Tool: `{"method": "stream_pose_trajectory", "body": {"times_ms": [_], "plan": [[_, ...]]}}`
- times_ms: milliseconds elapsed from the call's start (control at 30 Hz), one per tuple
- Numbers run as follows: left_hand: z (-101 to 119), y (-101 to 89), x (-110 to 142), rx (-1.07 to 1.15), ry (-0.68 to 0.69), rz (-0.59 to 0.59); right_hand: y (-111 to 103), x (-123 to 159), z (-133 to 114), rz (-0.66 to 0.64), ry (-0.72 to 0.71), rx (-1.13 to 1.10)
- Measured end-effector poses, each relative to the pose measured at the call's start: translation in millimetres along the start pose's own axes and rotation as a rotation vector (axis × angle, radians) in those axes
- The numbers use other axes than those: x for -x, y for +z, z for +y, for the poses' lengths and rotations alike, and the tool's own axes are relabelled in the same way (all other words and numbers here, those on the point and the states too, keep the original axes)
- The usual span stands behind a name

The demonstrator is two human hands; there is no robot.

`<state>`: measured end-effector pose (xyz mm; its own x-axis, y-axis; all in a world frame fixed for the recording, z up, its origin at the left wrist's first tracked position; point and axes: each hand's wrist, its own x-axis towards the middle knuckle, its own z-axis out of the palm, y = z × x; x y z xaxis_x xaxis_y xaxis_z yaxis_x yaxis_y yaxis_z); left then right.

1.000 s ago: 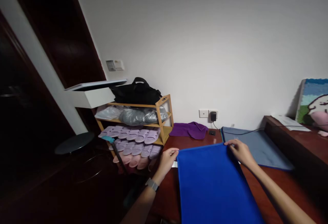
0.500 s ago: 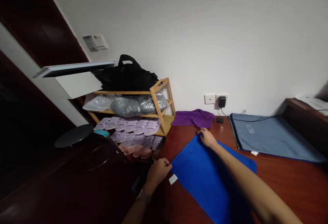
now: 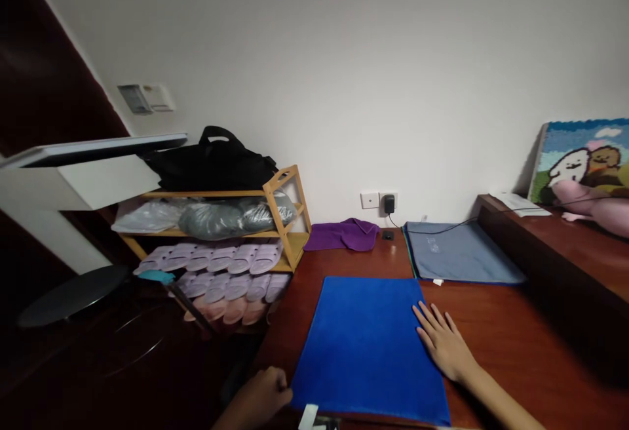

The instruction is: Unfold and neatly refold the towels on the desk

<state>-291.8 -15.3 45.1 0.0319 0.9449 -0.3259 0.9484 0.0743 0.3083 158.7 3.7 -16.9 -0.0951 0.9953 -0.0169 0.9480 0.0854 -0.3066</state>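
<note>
A bright blue cloth lies flat as a rectangle on the dark red wooden table. My right hand rests flat on the cloth's right edge with its fingers stretched out and apart. My left hand is curled at the cloth's near left corner, pinching that corner. A white tag sticks out from the cloth's front edge beside this hand.
A grey-blue cloth and a purple cloth lie further back by a wall socket with a plug. A wooden rack of slippers and a black bag stands left. A raised ledge with a picture is right.
The blue cloth was turned from a slanted position and laid down square and flat. My right hand moved from its far corner to its right edge and opened. My left hand drew nearer.
</note>
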Motion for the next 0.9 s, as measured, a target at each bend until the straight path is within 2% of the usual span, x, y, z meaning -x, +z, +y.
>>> {"method": "stream_pose_trajectory", "body": {"times_ms": [133, 233, 333, 433, 533, 567, 633, 700, 800, 900], "plan": [[-1, 2.2, 20, -0.002, -0.003, -0.012, -17, -26, -5, 0.018, 0.013, -0.029], [7, -10.0, 25, -0.064, -0.014, 0.011, -25, -53, -13, 0.047, 0.05, -0.038], [35, -25.3, 14, -0.135, 0.01, 0.142, -19, -74, -20, 0.032, 0.067, -0.031], [87, -24.7, -15, -0.109, 0.206, 0.294, -3, -83, -22, 0.059, 0.091, -0.001], [149, -1.4, -54, -0.024, 0.557, 0.336, 10, -83, -19, 0.093, 0.094, 0.009], [169, 10.2, -67, -0.025, 0.633, 0.334, 13, -83, -18, 0.093, 0.091, 0.01], [202, 35.5, -90, -0.053, 0.721, 0.339, 15, -84, -15, 0.086, 0.081, 0.021], [226, 59.7, -108, -0.085, 0.757, 0.338, 14, -84, -13, 0.064, 0.074, 0.053], [237, 83.5, -123, -0.099, 0.745, 0.322, 13, -85, -12, 0.023, 0.078, 0.117], [221, 85.9, -130, -0.096, 0.709, 0.326, 13, -84, -12, 0.012, 0.087, 0.149]]}}
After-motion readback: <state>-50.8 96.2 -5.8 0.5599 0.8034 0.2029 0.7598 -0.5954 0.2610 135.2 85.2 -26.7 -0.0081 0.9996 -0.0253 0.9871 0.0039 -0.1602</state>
